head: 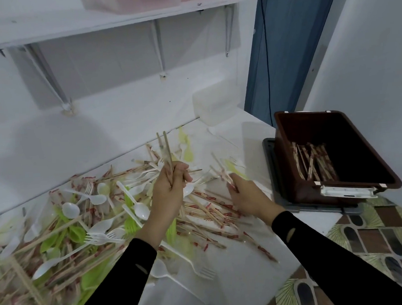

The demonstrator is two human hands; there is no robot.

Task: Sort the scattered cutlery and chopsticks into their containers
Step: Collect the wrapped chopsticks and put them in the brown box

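Two hands work over a white surface (238, 257). The left hand (168, 190) is raised above the heap, its fingers curled round two bare chopsticks (167, 147) that stand nearly upright, tips pointing at the wall. The right hand (248, 198) is lower and nearer the surface's right edge, its fingers closed on paper-sleeved chopsticks (221, 173); blur hides how many.

The scattered heap (93, 219) spreads from under both hands out to the left. It holds white spoons, white forks, green plastic pieces and red-printed sleeved sticks, too tangled to count.

One brown bin (286, 132) stands right of the right hand, near but apart, on a grey tray (270, 161). A loose bundle of sleeved sticks (312, 166) lies inside it, roughly ten, leaning against the near wall
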